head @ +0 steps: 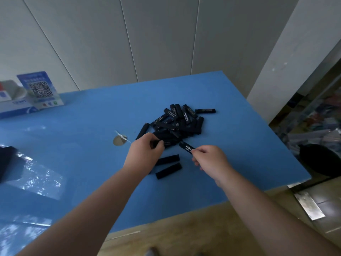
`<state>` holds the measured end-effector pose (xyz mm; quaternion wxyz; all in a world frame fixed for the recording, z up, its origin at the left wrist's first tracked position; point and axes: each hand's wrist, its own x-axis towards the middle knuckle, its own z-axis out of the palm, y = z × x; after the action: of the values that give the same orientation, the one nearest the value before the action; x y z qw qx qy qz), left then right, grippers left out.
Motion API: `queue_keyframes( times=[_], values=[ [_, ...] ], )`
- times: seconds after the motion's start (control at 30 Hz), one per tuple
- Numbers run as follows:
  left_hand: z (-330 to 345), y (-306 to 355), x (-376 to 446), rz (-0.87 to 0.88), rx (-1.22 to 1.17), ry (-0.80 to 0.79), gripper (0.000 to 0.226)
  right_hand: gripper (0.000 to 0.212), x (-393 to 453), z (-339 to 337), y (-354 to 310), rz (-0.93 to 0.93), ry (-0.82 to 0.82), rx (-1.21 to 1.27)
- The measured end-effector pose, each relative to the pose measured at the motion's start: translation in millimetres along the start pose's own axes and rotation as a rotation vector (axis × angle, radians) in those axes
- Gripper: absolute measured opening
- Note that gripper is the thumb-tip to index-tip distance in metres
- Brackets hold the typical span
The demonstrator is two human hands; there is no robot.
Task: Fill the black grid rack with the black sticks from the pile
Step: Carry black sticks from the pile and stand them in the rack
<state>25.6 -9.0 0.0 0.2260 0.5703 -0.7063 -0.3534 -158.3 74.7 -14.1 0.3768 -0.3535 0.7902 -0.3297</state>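
Both hands worked at the near edge of the pile of black sticks (pixel 177 124) on the blue table (pixel 239 145).

The right hand (pixel 208 159) pinched one black stick (pixel 186 147) with white print, its free end pointing up-left toward the pile. The left hand (pixel 145 154) had its fingers curled around something dark at the heap's near side, probably another stick, though blur made it hard to tell. Two sticks (pixel 168 164) lay flat between the wrists, just apart from the heap. A small round disc (pixel 119 139) sat left of the pile, and a QR-code card (pixel 40 89) stood at the far-left edge. The grid rack could not be made out.
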Motion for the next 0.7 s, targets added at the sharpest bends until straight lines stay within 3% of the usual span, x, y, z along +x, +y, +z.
queue_keyframes(
  times=[0.1,0.23,0.37,0.6,0.7],
  values=[
    [6,12,-1,-0.195,-0.320,-0.038,0.007,0.029,-4,-11,-1,0.050,0.004,0.116],
    [15,26,-3,-0.319,-0.664,-0.127,0.004,0.035,-4,-26,-1,0.006,0.014,0.190],
    [14,36,-10,-0.362,-1.002,-0.182,0.009,0.014,-10,-39,-4,-0.050,-0.039,0.375],
    [5,42,-26,-0.320,-1.218,-0.156,0.014,0.014,-17,-37,-17,-0.163,-0.174,0.511],
    [-6,36,-35,-0.280,-1.285,-0.064,0.013,0.012,-19,-26,-24,-0.206,-0.244,0.495]
  ],
)
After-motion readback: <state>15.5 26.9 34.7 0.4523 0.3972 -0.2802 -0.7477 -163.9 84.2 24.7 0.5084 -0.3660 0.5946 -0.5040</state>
